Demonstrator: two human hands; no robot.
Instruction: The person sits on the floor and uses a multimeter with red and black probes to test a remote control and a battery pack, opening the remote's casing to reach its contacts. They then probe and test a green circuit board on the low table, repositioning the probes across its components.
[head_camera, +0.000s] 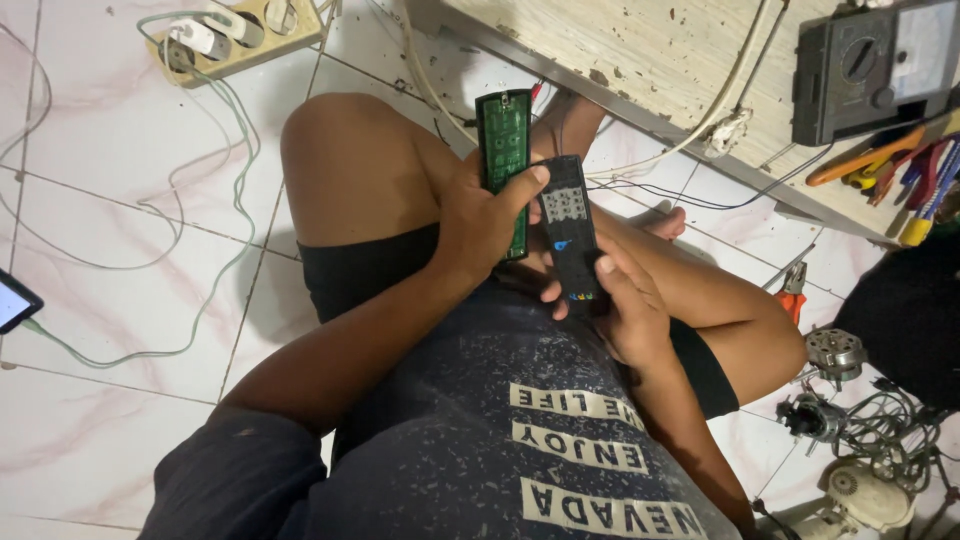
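Nearest the camera, the person sits cross-legged on the white marbled tile floor (110, 150) with both hands over the lap. The right hand (625, 300) is wrapped around the lower end of a long black plastic remote-control shell (572, 232), fingers curled behind it and the thumb on its face; a grey rubber keypad mat (565, 205) lies in the shell's upper half. The left hand (480, 222) grips a narrow green printed circuit board (503, 150) upright just beside the shell, fingers closed round its lower part, with the thumb stretched across to touch the shell's upper edge. As I judge it, the remote stands opened: board and shell are two separate pieces, side by side and not fitted together, so whatever joining or closing there is remains undone. By count: one shell, one keypad mat, one circuit board, two hands. Further out, to the person's right, lie a pair of orange-handled pliers (792, 290) and at least two small bare electric motors (835, 352) amid tangled wire. To the left, a phone (14, 300) with a lit screen shows at the frame edge, on a pale green cable (235, 190). Farthest, a beige power strip (240, 35) holds white plugs, and a low wooden workbench (640, 50) carries one dark analogue multimeter (870, 70) and a bundle of coloured-handled hand tools (900, 165), too crowded to count.
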